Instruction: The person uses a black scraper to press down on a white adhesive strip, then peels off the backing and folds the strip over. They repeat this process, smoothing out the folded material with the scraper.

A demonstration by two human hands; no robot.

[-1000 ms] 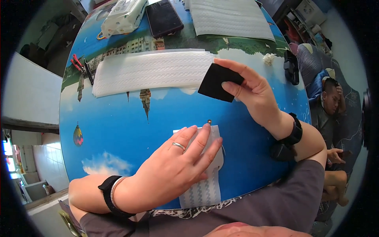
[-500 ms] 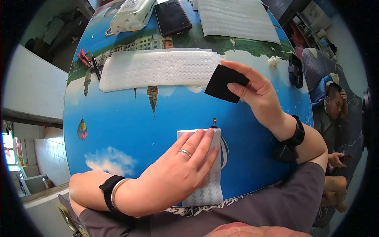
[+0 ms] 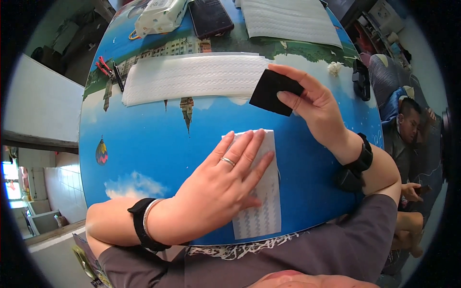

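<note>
My left hand [image 3: 216, 185] lies with its fingers stretched out on a narrow, white patterned strip [image 3: 263, 218] near the table's front edge. The strip runs lengthwise away from me, and the palm and fingers cover part of it. Above and to the right, my right hand [image 3: 321, 108] pinches a thin black square piece [image 3: 270, 95] between thumb and fingers, off the strip. Behind the black piece lies a long stack of white embossed strips [image 3: 192, 77], its right end partly hidden by that piece.
Farther back are a pack of wipes [image 3: 161, 18], a dark phone [image 3: 211, 18] and wide white embossed sheets [image 3: 290, 21]. Red-handled pliers [image 3: 103, 66] and a black pen [image 3: 118, 77] lie at the left. A black strap-like item [image 3: 361, 80] sits at the right edge, beyond which a person [image 3: 406, 129] reclines.
The white strip has slid away from me across the table, with my left hand on it. My right hand still holds the black square in nearly the same place.
</note>
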